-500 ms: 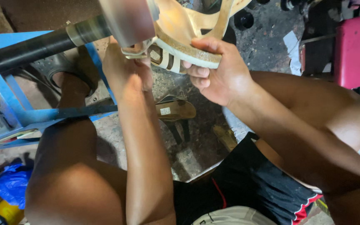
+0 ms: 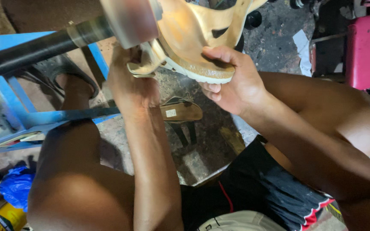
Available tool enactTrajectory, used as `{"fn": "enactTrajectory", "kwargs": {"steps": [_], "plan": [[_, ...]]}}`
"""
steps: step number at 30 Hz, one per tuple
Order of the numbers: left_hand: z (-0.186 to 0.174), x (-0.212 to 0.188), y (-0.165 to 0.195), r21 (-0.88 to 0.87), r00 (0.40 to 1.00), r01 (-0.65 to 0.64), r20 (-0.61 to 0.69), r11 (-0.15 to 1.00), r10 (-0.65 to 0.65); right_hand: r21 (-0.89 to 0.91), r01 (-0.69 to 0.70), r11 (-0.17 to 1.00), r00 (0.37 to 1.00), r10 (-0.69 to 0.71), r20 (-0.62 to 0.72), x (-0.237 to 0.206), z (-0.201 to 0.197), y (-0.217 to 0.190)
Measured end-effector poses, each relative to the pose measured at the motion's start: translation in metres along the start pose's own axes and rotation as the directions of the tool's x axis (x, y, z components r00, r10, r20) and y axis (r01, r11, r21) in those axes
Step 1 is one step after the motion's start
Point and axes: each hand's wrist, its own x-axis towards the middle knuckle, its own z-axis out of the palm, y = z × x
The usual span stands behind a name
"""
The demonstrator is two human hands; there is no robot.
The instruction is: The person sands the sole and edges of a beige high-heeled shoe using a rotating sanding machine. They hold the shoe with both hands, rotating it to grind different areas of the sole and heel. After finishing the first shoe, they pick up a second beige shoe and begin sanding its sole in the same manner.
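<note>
While the right hand (image 2: 232,85) grips the tan sandal (image 2: 198,30) by its white sole edge, fingers curled shut beneath it, the left hand (image 2: 129,83) pinches its strap (image 2: 144,66) beside a black bar (image 2: 35,47). Another sandal (image 2: 180,112) with a small pale rectangular label lies on the floor (image 2: 275,42) below; a yellow package (image 2: 1,218) sits bottom left.

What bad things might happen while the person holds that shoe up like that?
The left hand grips a thin strap right beside the round end of the metal arm, so fingers might get pinched there. The right hand holds the tan sandal only at its sole edge, so it could slip and drop onto the other sandal on the ground.
</note>
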Motion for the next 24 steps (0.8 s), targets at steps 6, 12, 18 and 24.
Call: {"fn": "enactTrajectory", "kwargs": {"steps": [6, 12, 18, 24], "plan": [[-0.019, 0.033, -0.018, 0.032, 0.966, 0.088, -0.247, 0.996, -0.078, -0.105, 0.055, 0.993, 0.998, -0.057, -0.017, 0.018, -0.019, 0.002], [-0.020, 0.030, -0.021, -0.072, 0.982, -0.013, -0.190, 0.997, -0.001, -0.060, 0.048, 0.997, 0.999, -0.050, -0.022, 0.020, -0.020, 0.002], [-0.004, 0.025, -0.025, -0.078, 0.984, -0.079, -0.167, 0.994, 0.065, 0.024, -0.022, 0.999, 1.000, 0.022, -0.002, 0.024, -0.023, -0.001], [0.000, 0.010, -0.025, -0.054, 0.993, -0.099, -0.064, 0.994, 0.095, -0.017, 0.035, 0.999, 0.997, -0.034, 0.076, 0.019, -0.027, 0.005]]}}
